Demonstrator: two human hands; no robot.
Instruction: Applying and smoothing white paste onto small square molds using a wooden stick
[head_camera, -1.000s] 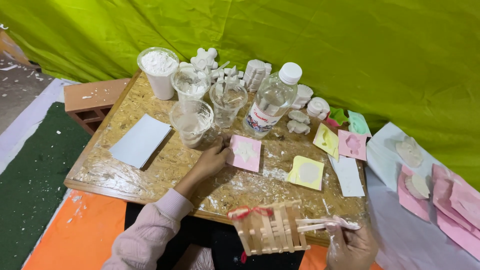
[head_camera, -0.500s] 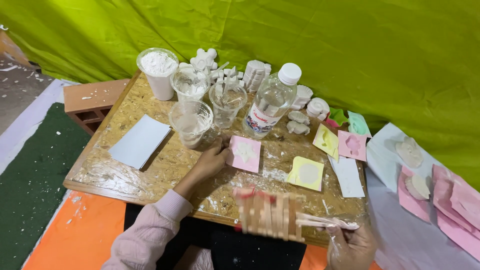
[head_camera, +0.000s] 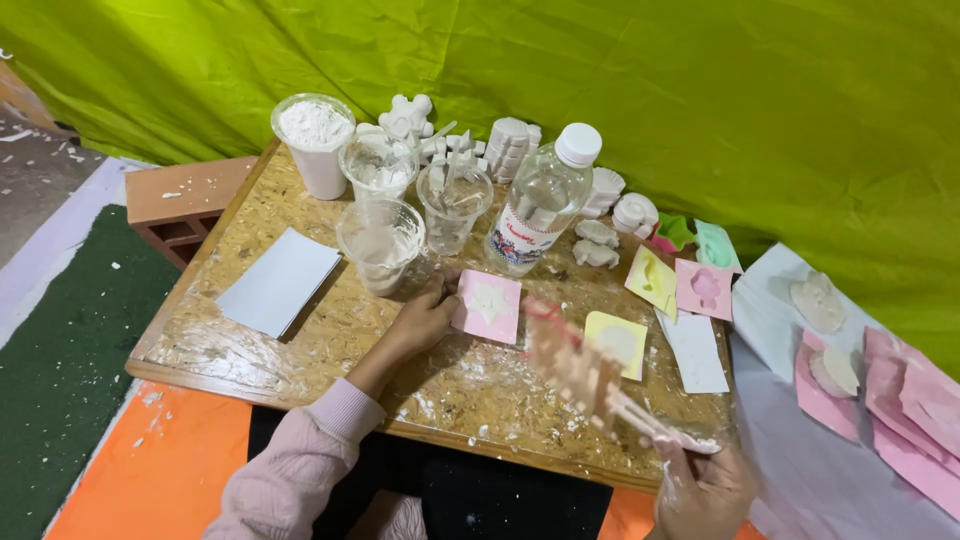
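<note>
Left hand is steadying the pink mould; right hand is gripping a stick fan, which likely needs aiming at the mould next.

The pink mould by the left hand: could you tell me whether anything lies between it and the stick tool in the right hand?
Nothing visible does. Only bare, powder-dusted board separates the pink mould from the blurred stick tool; the yellow mould sits just beyond.
</note>
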